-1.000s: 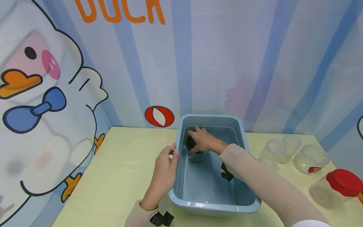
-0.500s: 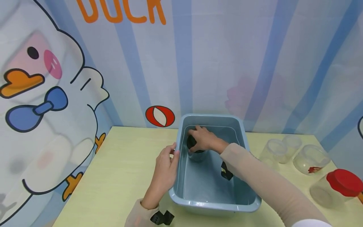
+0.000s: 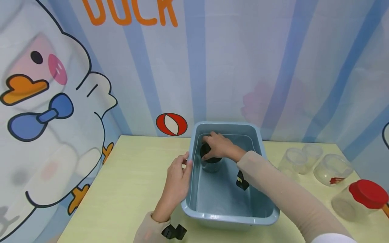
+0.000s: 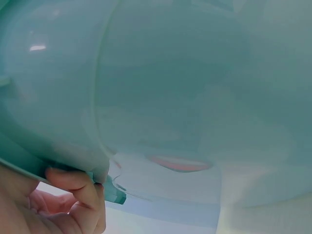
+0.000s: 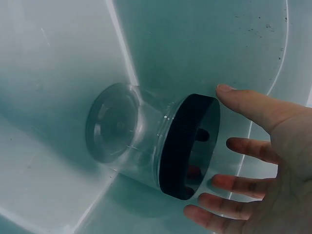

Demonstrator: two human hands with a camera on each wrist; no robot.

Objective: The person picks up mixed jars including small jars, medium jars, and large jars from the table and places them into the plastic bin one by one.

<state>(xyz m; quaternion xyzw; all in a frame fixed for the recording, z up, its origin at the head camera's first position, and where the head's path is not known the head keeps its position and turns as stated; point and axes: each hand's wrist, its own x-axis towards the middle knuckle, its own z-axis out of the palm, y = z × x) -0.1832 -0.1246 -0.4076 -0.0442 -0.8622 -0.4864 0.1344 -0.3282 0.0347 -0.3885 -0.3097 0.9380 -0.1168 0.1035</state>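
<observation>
A clear jar with a black lid (image 3: 209, 160) stands in the far left corner of a blue plastic basin (image 3: 225, 221). In the right wrist view the lid (image 5: 178, 146) shows a ribbed edge and a shiny top that mirrors the fingers. My right hand (image 3: 221, 146) is just over this lid, its fingers spread and straight, with a small gap between fingertips and lid in the right wrist view. At the basin's left side my left hand (image 3: 177, 179) grips the rim; its bent fingers (image 4: 80, 195) show at the edge in the left wrist view.
On the pale yellow table (image 3: 136, 168), right of the basin, stand clear containers without lids, among them a jar with a red mark (image 3: 332, 170). Nearer lies a clear jar with a red lid (image 3: 368, 194). A printed duck curtain (image 3: 225, 67) hangs behind the table.
My right hand has loosened from the black lid and risen slightly, uncovering more of it. The jar stays in its corner. My left hand keeps its place at the rim.
</observation>
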